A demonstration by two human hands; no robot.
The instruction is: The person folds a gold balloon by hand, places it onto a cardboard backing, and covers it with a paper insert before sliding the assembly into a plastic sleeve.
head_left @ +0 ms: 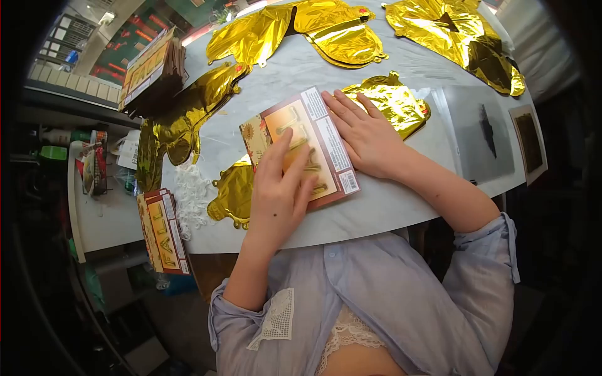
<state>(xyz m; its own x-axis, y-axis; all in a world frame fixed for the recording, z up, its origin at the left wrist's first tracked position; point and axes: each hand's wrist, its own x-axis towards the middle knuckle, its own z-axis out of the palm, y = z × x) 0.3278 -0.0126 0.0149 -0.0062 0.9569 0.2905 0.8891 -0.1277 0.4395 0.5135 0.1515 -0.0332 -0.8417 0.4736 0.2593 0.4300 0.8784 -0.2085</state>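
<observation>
A printed card packet (327, 145) with gold letters and a white label strip lies tilted on the marble-patterned table. My left hand (280, 182) rests over its left part, fingers apart, touching its face. Flat against the packet's upper right edge is my right hand (370, 135), its fingers stretched out. Gold foil balloons lie close by: one (233, 191) partly under the packet's left side, another (392, 103) just beyond my right hand. White strings (191, 197) are heaped left of the nearer foil.
More gold foil pieces (251, 37) spread along the table's far side, others (448, 31) at far right. Packet stacks stand at the upper left (150, 72) and left edge (164, 232). A clear plastic sheet (501, 138) lies right. A side shelf (110, 219) holds small items.
</observation>
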